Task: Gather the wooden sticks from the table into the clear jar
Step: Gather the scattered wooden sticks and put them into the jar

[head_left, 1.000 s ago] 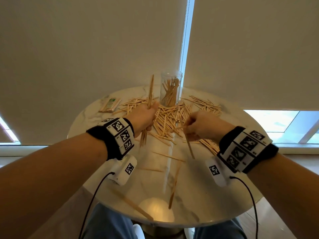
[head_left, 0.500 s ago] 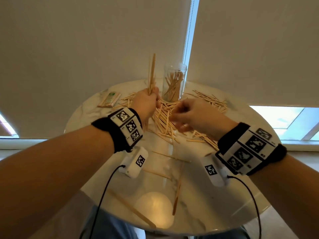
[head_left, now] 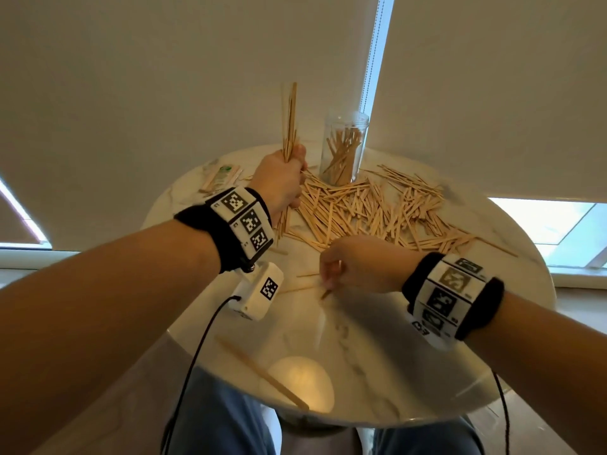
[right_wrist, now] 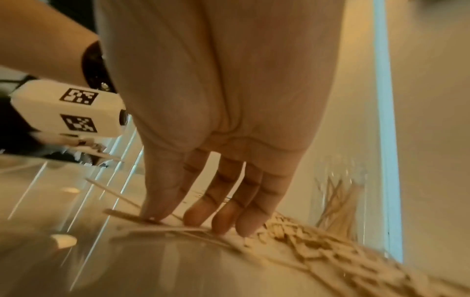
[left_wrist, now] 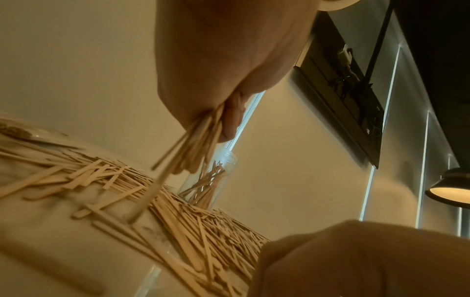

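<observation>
My left hand (head_left: 289,172) grips a bundle of wooden sticks (head_left: 289,119) upright, just left of the clear jar (head_left: 343,149), which holds several sticks. In the left wrist view the bundle (left_wrist: 193,146) fans out below the left hand (left_wrist: 226,120), with the jar (left_wrist: 211,180) behind it. A big pile of sticks (head_left: 371,211) covers the table's far half. My right hand (head_left: 328,284) is down at the table's middle. The right wrist view shows its fingers (right_wrist: 223,213) fairly straight, tips touching a few loose sticks (right_wrist: 162,229).
The round marble table (head_left: 410,372) has a long stick (head_left: 262,372) near its front edge. At the back left lies a small packet with a green label (head_left: 220,175). Closed blinds stand right behind the table.
My right hand has left the left hand and come back toward me, down onto the loose sticks at the table's middle. The left hand keeps its bundle beside the jar.
</observation>
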The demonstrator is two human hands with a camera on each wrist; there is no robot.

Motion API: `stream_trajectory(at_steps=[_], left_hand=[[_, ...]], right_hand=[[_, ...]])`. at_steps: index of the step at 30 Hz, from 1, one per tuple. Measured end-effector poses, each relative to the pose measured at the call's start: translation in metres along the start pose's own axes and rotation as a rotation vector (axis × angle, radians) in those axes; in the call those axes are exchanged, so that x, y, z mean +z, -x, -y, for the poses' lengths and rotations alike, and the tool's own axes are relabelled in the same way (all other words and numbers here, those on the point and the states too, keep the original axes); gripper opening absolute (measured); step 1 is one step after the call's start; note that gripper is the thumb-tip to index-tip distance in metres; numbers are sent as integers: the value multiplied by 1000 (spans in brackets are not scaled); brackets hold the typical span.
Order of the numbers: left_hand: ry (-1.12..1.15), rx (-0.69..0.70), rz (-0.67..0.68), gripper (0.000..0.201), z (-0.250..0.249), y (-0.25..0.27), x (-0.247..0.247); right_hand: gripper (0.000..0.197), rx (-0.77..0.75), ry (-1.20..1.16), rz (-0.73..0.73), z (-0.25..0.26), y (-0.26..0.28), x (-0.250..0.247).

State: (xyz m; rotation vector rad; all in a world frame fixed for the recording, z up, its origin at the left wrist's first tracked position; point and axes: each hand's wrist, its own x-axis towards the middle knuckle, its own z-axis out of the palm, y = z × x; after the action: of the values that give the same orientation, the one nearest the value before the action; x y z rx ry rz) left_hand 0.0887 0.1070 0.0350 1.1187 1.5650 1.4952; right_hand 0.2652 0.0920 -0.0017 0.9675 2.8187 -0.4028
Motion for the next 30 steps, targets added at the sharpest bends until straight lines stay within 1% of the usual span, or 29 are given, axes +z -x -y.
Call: stream_trajectory(at_steps=[2, 4, 6, 7, 8, 10, 11, 15, 18, 22, 24, 26, 28, 30], left_hand=[[-8, -6, -16, 36, 0, -1, -2], [-10, -23, -34, 35, 0, -1, -5], [-12, -38, -57, 35, 0, -3, -7], [-8, -40, -66, 35, 0, -3, -8], [2, -41, -70, 36, -1, -3, -9], [15, -40, -76, 37, -2, -4, -11], [16, -39, -74, 36, -3, -4, -13], [36, -32, -38, 35, -5, -3, -24], [56, -46, -9, 34, -1, -1, -26], [20, -68, 5, 35, 6, 0, -21], [20, -83, 11, 34, 8, 1, -20], [-9, -99, 49, 32, 9, 1, -20], [-72, -122, 121, 27, 10, 3, -20], [-168, -137, 203, 25, 11, 5, -19]], right_hand=[[12, -12, 71, -12, 10, 1, -4], [27, -56, 46, 16, 35, 9, -4], [41, -119, 5, 104, 68, 19, 1], [46, -164, 31, 148, 84, 23, 6], [49, -212, 74, 178, 96, 26, 11], [46, -272, 121, 192, 106, 25, 18], [44, -256, 110, 194, 104, 24, 19], [35, -60, 20, 230, 66, 11, 9], [33, 50, 23, 174, 34, 0, -1], [37, 179, 21, 84, 6, -14, -4], [37, 202, 60, 18, -2, -18, -6], [38, 182, 132, -15, -8, -18, -8], [36, 147, 160, -10, -11, -18, -9], [26, 121, 157, -9, -11, -18, -11]])
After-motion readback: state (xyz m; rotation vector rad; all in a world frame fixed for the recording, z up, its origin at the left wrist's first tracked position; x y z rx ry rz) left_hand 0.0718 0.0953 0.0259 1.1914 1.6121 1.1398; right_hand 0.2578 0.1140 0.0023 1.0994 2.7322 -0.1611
